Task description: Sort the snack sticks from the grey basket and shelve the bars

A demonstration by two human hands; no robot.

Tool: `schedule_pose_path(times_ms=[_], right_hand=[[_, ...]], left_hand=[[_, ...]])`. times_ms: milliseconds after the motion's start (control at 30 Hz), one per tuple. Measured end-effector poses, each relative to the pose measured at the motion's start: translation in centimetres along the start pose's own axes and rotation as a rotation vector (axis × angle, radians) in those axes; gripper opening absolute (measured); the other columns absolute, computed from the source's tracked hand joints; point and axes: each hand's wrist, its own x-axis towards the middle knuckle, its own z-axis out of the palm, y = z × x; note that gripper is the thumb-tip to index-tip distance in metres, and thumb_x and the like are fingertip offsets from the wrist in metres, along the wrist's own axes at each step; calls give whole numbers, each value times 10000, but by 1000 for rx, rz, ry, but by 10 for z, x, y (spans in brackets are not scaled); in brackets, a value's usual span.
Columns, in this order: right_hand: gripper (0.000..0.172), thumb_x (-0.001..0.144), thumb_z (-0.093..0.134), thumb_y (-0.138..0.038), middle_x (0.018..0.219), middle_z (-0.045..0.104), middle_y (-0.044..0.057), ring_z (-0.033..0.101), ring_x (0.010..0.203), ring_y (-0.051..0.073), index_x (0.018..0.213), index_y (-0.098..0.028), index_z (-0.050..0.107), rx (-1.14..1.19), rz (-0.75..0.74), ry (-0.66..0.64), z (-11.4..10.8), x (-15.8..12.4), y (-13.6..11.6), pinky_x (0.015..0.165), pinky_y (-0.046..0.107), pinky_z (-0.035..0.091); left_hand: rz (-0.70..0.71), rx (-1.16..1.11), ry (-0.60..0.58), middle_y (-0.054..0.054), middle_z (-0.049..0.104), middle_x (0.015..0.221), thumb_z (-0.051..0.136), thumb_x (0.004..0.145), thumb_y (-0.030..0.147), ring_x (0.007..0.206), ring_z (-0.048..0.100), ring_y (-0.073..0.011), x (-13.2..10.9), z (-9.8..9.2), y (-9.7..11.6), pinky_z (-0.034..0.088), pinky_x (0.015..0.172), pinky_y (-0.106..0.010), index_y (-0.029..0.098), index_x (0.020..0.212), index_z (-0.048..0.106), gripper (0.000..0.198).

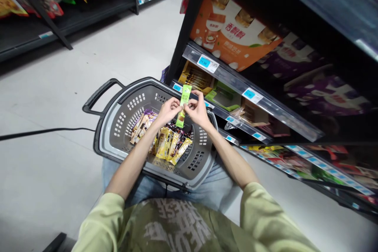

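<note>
Though slim, a bright green, lettered packet (185,97) with a brown patch

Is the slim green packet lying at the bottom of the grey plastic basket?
No, the left hand and right hand hold the slim green packet up between them.

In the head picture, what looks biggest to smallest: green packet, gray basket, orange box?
1. Gray basket
2. Orange box, partly hidden by the shelf
3. Green packet, easily smallest
</note>
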Motion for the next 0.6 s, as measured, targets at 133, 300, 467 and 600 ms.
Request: schedule_pose_path(times_ms=[133, 300, 467, 600], right_hand=[[576, 801, 722, -407, 709, 613, -61, 560, 548, 129, 1238, -277, 370, 73, 8, -53, -1, 0, 0, 517, 254, 424], [495, 792, 703, -401, 677, 597, -77, 557, 578, 130, 1172, -266, 416, 129, 51, -91, 1, 2, 6, 572, 253, 432], [343, 842, 634, -530, 635, 576, -54, 499, 562, 117, 956, -213, 568, 103, 95, -109, 0, 4, 6, 563, 247, 406], [415, 861, 603, -600, 611, 541, -39, 448, 536, 105, 779, -195, 571, 51, 74, -131, -3, 4, 3, 548, 249, 368]], left_hand=[[23, -28, 19, 13, 619, 754, 691, 761, 305, 699, 578, -118, 1, 0, 0, 449, 685, -240, 170, 868, 616, 188], [47, -4, 88, -5, 653, 775, 704, 750, 311, 725, 574, -135, 4, -4, -3, 449, 677, -245, 167, 837, 688, 169], [30, -6, 88, -2, 651, 728, 708, 742, 321, 675, 564, -136, 4, -7, -6, 445, 649, -253, 164, 809, 705, 170], [11, 3, 102, -1, 645, 714, 711, 737, 337, 673, 562, -138, 3, -8, -7, 442, 643, -255, 163, 791, 708, 182]])
